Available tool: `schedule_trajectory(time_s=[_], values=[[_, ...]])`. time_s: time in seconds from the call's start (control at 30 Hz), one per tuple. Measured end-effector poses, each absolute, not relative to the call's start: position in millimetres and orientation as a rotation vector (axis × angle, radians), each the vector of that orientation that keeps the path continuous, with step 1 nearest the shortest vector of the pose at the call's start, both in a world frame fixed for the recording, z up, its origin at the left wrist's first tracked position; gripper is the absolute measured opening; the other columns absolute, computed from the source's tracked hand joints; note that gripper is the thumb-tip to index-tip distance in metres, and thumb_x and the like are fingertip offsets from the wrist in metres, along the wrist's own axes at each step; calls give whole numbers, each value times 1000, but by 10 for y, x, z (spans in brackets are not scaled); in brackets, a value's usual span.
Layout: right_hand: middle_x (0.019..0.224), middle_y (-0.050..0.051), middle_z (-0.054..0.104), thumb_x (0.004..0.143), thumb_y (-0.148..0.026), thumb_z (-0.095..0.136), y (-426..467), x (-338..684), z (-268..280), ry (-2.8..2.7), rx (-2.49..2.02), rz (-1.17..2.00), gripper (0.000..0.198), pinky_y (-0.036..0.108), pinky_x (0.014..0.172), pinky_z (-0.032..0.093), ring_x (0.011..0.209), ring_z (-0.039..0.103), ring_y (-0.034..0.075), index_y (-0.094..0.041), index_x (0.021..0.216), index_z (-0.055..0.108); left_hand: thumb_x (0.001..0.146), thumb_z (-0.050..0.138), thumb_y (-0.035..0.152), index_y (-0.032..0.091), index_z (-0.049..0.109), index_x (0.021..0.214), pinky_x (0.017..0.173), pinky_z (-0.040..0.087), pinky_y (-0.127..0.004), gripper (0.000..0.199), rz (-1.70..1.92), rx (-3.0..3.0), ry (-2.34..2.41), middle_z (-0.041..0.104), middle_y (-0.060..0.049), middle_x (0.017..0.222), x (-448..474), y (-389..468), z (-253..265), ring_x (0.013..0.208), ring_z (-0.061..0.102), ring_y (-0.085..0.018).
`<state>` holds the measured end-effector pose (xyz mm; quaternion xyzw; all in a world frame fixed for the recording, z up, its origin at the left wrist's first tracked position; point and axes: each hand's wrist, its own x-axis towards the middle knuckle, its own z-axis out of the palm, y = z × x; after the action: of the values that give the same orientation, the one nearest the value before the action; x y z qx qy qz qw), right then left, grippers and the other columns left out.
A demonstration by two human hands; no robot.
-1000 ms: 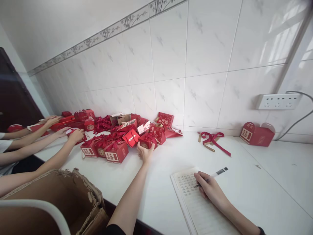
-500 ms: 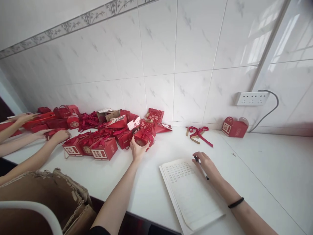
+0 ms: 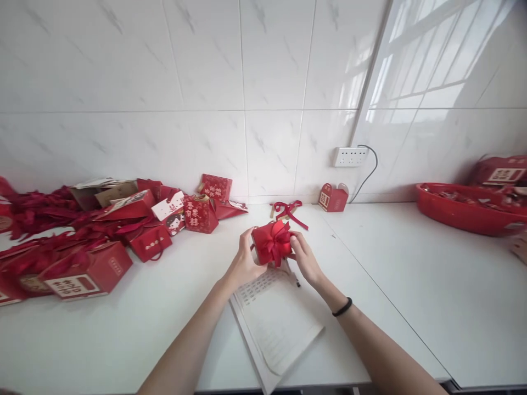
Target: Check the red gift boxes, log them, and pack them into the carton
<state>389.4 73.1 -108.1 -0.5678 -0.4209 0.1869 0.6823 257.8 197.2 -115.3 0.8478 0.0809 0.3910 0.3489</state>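
Observation:
A small red gift box [image 3: 263, 247] with a shiny ribbon bow [image 3: 279, 241] is held over the top of an open notebook [image 3: 284, 323]. My left hand [image 3: 244, 264] is closed around the box's left side. On the other side, my right hand [image 3: 308, 259] has its fingers closed at the bow and the box's right edge. Below the box, a pen [image 3: 295, 276] shows over the page; whether my right hand touches it, I cannot tell. Rows of handwriting fill the upper part of the page. Loose red ribbon with gold strips [image 3: 289, 211] lies behind the box.
Red gift boxes and bags [image 3: 99, 269] are piled on the left of the white table [image 3: 370, 307]. A single red box [image 3: 334, 197] stands by the wall below a power strip [image 3: 349, 157]. At the right is a red basin [image 3: 465, 214] of small wrapped items.
My left hand has brought the ribboned box from the pile to above the notebook. My right hand, which held the pen, now grips the box too. The view has turned right.

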Motion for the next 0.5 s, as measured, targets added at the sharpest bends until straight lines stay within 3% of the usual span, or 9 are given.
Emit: schedule_trajectory(time_s=[0.17,0.3,0.5], values=[[95,6,58,80,-62,51,738,3852,-1096,-926,-1342,333,43,34,68,51,84,58,21,-20,91,49,69,66,23,24,8,139,107,34,-50,91,844,2222,142,18,-16,146,2428,2043,-1111,136,27,-30],[86,4,58,79,-59,53,737,3832,-1102,-909,-1395,266,39,30,62,48,80,58,20,-20,80,46,75,61,41,23,9,140,109,31,-51,85,726,2106,125,17,-16,148,2420,2020,-1061,138,21,-29],[83,5,59,81,-53,50,719,3783,-1085,-926,-1458,161,34,31,64,47,79,56,20,-20,77,50,83,53,38,21,33,127,100,42,-45,51,1018,2220,369,41,-13,132,2487,1991,-1057,125,41,-24]])
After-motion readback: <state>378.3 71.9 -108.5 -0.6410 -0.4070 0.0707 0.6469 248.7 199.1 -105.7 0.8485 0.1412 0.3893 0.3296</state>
